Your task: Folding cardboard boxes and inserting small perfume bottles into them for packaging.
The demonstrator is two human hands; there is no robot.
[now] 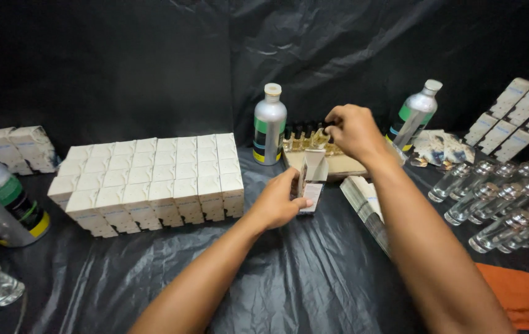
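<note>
Small cream carton (311, 179), top flap standing open, sits upright in the left hand (277, 201) at the middle of the table, just above the black plastic sheet (301, 278). Fingers wrap its left side, thumb across the front, a firm grasp on the box. Just behind it, a row of little amber vials with dark caps (304, 137) stands on a pale tray (338, 166), and the right hand (352, 131) is up there, fingertips pinched on a cap at the right end of the row, knuckles arched, wrist bent down. Whether the vial is lifted clear, I cannot tell.

Both forearms reach in from the bottom edge, the right one long and straight, the left angled inward.

Flanking the tray: a silver bottle with a white cap and a green-and-yellow label band (269, 125) upright on its left, a second silver bottle (414, 116) leaning on its right. A stack of flat folded cartons (363, 196) lies beside the right forearm. Left of centre, a neat block of closed cream boxes (150, 179) in tight rows. Far right, clear glass bottles (499, 201) lying on their sides, and an orange cloth (521, 297) at the corner.
</note>
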